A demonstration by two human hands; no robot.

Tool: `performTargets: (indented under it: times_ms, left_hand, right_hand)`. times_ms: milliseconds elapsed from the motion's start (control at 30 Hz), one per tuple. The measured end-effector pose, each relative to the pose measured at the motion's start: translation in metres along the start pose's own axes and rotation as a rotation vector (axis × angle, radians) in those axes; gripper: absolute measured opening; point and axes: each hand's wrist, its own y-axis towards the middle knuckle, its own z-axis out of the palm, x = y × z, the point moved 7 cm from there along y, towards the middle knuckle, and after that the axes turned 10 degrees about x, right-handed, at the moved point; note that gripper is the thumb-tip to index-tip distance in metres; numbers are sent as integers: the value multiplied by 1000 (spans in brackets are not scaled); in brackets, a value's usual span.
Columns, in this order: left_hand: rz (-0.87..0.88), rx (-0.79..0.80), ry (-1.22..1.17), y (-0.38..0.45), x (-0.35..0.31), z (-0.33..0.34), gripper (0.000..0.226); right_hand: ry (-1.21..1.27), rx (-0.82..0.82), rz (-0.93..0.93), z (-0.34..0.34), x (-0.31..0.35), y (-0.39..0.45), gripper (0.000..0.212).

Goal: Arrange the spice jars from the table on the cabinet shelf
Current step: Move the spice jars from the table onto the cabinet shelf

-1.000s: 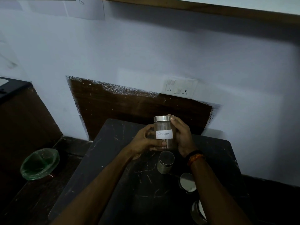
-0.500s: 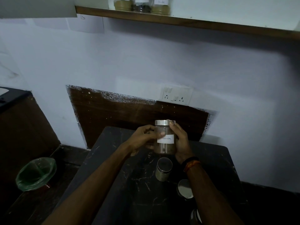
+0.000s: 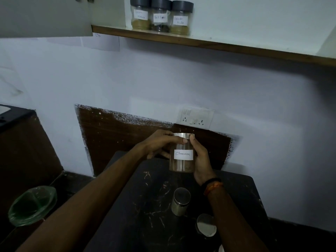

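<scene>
Scratches streak the dark, matte black table [image 3: 236,193], where two steel-lidded round spice jars [image 3: 180,201] stand near the right forearm, still to be shelved. Above them, both hands clamp the clear glass jar labelled Cinnamon [image 3: 182,154], held upright in the air: the left hand [image 3: 159,143] grips its shiny metal lid, the right hand [image 3: 201,160] wraps the smooth body. Judging by this, the carry step is under way; next comes a lift to the wooden cabinet shelf [image 3: 236,47], beside three grey-capped labelled jars [image 3: 161,16].
</scene>
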Motion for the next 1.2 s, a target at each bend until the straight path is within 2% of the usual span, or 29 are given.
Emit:
performTargets:
  times_ms: [133,367,467,567,733,867,1033,1200]
  left_hand:
    - [38,18,46,1,-35,-4,57]
    - [155,-51,77,-3,-111,-18,58]
    - [264,-68,99,-11,-159,-26,46]
    - [374,-64,181,-24,-212,-34,40]
    - [480,-102,338,-44,-299,-52,28]
    - [519,-174,398,-47,-349,-71,34]
    - [530,-223,409,-31,-382,-88,41]
    - [510,-244,423,0,-392,-99,49]
  right_hand:
    - [-46,24,-112,9,35,10,50]
    - [-139,51,-249,19,105,29,57]
    - [-290,-77,-353,10,150,41,54]
    - [-410,-240,-433,-4,192,49,40]
    - [-909,-405,-620,-2,257,56,16]
    - [-1228,-506,-758,0,298,66,15]
    - [-1446,-554,-725,-1,332,98,18]
    - [-1564,-468,-565,-4,336,140,24]
